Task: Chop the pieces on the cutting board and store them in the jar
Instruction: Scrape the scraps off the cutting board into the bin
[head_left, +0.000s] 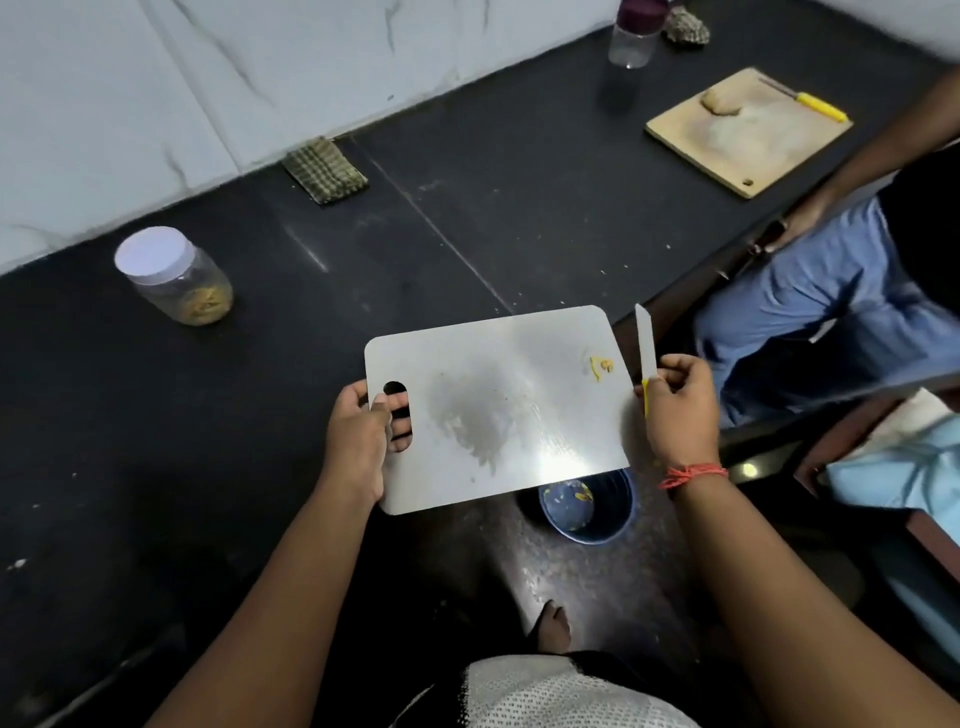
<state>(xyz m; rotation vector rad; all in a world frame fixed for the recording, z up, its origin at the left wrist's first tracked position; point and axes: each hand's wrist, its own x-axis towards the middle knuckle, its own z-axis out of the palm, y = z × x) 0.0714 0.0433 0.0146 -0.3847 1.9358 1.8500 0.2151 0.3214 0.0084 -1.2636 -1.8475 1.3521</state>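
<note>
The white cutting board is held off the counter and out over a blue bucket on the floor, apparently so that the few yellow scraps left near its far right corner can be scraped down onto the scraps already lying in the bucket. The left hand is closed on the board's edge with fingers through the handle hole, while the right hand is closed around a white-bladed knife, blade up beside the board. Further back on the dark counter, the jar stands capped, yellow chopped pieces at its bottom.

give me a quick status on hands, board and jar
Left hand grips cutting board by its handle hole, right hand holds knife. Board held over bucket, few yellow scraps left. Jar lidded. Nothing in the way.
</note>
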